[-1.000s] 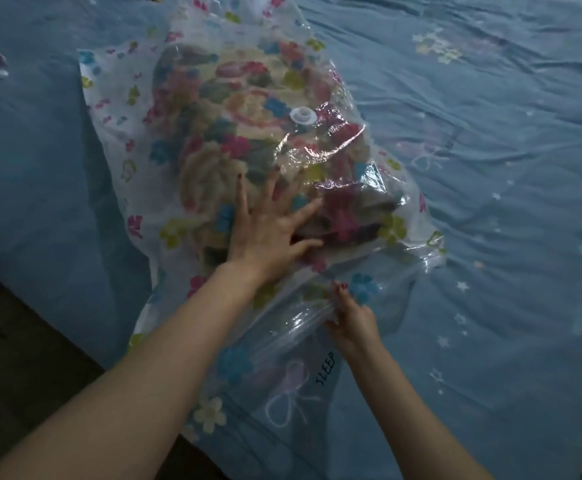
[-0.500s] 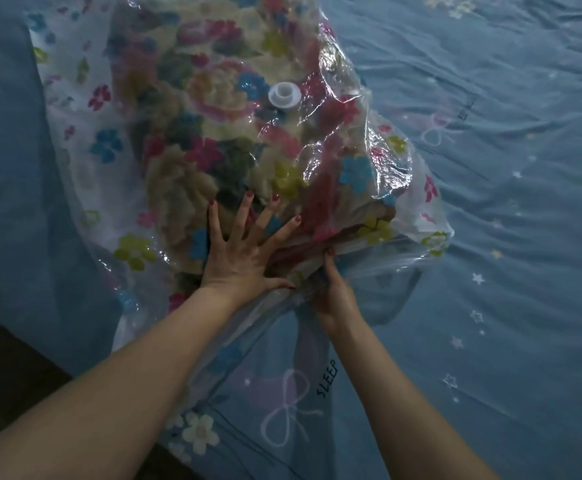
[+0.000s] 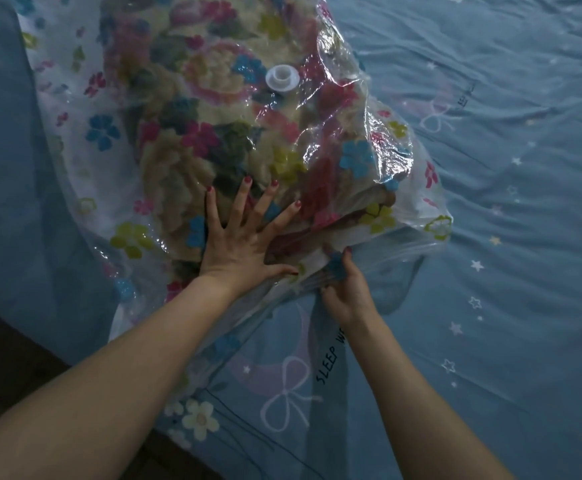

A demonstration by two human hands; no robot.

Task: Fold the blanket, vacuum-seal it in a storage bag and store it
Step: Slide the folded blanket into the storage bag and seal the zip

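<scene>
under the spread left hand (image 3: 239,244) blanket (image 3: 213,140) in storage bag (image 3: 75,168), right hand (image 3: 346,289) pinching bag edge

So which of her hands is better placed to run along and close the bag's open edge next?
Probably the right hand: it already pinches the storage bag at its near edge. The left hand lies flat, fingers spread, pressing the blanket down.

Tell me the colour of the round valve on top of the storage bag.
White. The valve shows best in the head view, on the clear, flower-printed storage bag.
</scene>
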